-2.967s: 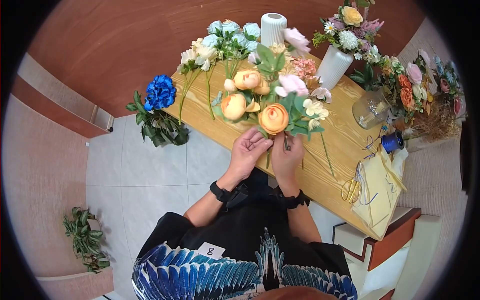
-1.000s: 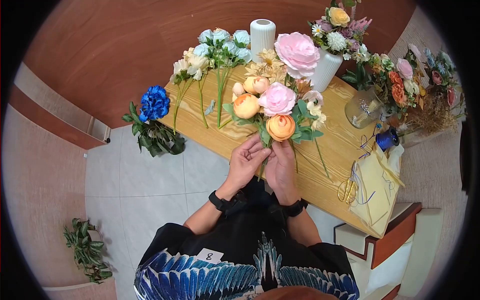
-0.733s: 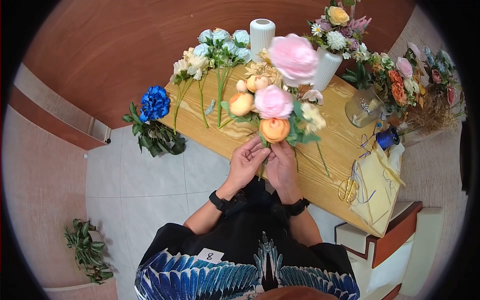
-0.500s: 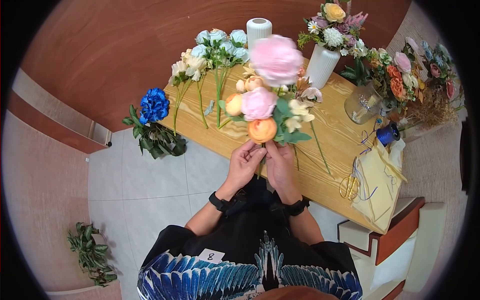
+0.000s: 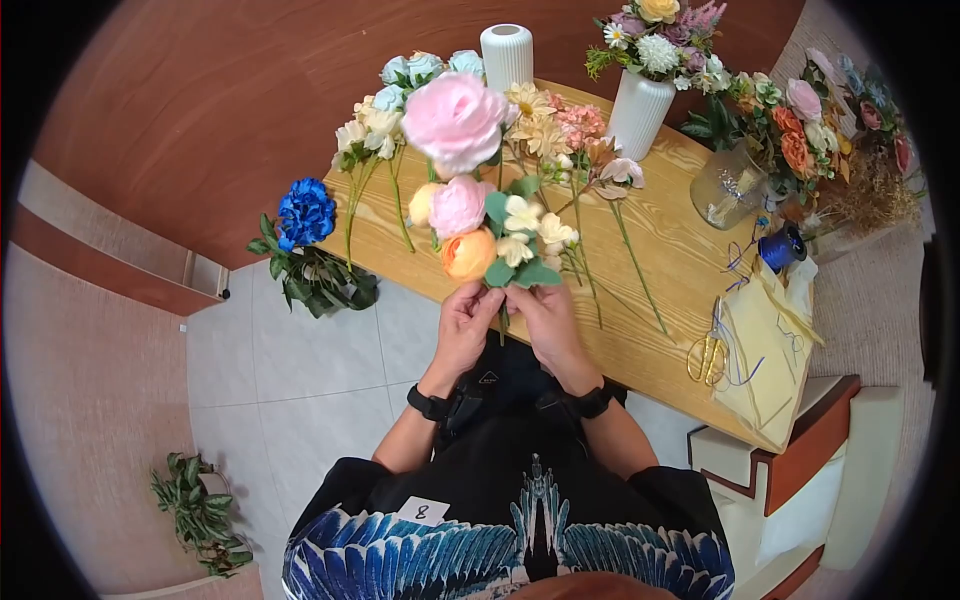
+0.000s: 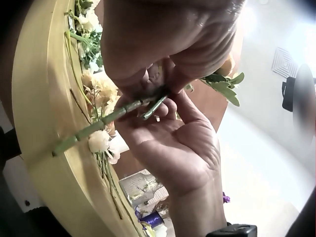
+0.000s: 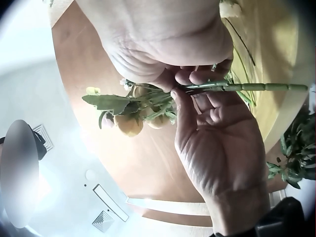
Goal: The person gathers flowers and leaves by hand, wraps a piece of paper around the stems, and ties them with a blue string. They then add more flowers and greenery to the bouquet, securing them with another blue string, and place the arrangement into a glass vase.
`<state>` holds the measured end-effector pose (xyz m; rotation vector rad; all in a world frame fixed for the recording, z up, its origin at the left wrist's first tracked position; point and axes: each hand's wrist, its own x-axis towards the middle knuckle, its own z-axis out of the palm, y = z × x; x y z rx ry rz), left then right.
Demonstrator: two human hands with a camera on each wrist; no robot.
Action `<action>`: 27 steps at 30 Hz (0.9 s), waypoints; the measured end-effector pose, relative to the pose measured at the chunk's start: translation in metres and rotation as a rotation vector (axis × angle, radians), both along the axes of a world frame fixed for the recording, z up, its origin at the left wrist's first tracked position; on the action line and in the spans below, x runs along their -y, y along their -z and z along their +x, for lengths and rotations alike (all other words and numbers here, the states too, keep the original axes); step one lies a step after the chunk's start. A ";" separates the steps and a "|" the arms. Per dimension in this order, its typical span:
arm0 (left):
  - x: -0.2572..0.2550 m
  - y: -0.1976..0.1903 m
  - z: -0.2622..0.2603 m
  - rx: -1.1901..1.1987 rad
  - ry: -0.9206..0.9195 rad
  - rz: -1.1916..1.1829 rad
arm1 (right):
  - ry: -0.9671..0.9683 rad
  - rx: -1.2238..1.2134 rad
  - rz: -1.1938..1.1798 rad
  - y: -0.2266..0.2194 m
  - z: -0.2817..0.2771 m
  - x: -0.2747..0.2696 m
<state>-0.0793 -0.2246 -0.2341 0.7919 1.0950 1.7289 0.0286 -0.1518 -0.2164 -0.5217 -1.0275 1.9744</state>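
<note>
Both hands hold a bouquet of artificial flowers upright at the table's near edge. A large pink peony [image 5: 457, 118] tops it, above a smaller pink flower [image 5: 460, 207], an orange ranunculus [image 5: 468, 256] and cream blossoms [image 5: 523, 215]. My left hand [image 5: 465, 325] pinches the gathered stems just under the blooms, thumb against them in the right wrist view. Facing it, my right hand [image 5: 548, 328] pinches the same stems. Below the fingers a thick green stem [image 6: 98, 123] sticks out beside a short cut one [image 6: 155, 108] in the left wrist view.
Loose flowers, among them cream ones [image 5: 380, 130] and daisies [image 5: 540, 135], lie along the wooden table [image 5: 400, 265]. A white vase [image 5: 508, 58] stands behind. At right are a glass jar [image 5: 728, 190], blue spool [image 5: 782, 247] and gold scissors [image 5: 708, 357]. A blue flower [image 5: 306, 212] stands left.
The bouquet has swung left, its large pink peony moving from over the white vase toward the pale blue roses. Cream blossoms now show more at its right. Both hands keep their grip on the stems.
</note>
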 end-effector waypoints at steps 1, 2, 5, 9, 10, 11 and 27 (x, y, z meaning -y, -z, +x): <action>0.000 0.003 0.001 -0.003 -0.001 0.000 | 0.055 0.078 0.158 -0.001 -0.002 0.000; 0.000 -0.003 0.005 0.009 -0.041 0.030 | 0.111 0.157 0.313 -0.003 -0.002 0.001; -0.001 -0.015 0.008 0.014 -0.093 0.069 | 0.024 0.121 0.137 -0.008 -0.003 0.000; -0.002 -0.013 0.002 0.030 -0.050 0.066 | 0.065 0.209 0.183 -0.011 -0.004 -0.001; -0.002 -0.010 0.002 0.043 -0.051 0.072 | 0.057 0.208 0.185 -0.011 -0.005 -0.001; -0.003 -0.008 0.001 0.042 -0.059 0.074 | 0.106 0.225 0.233 -0.011 -0.006 -0.002; -0.008 -0.013 0.011 0.019 -0.040 0.109 | 0.107 0.196 0.207 -0.023 0.007 -0.017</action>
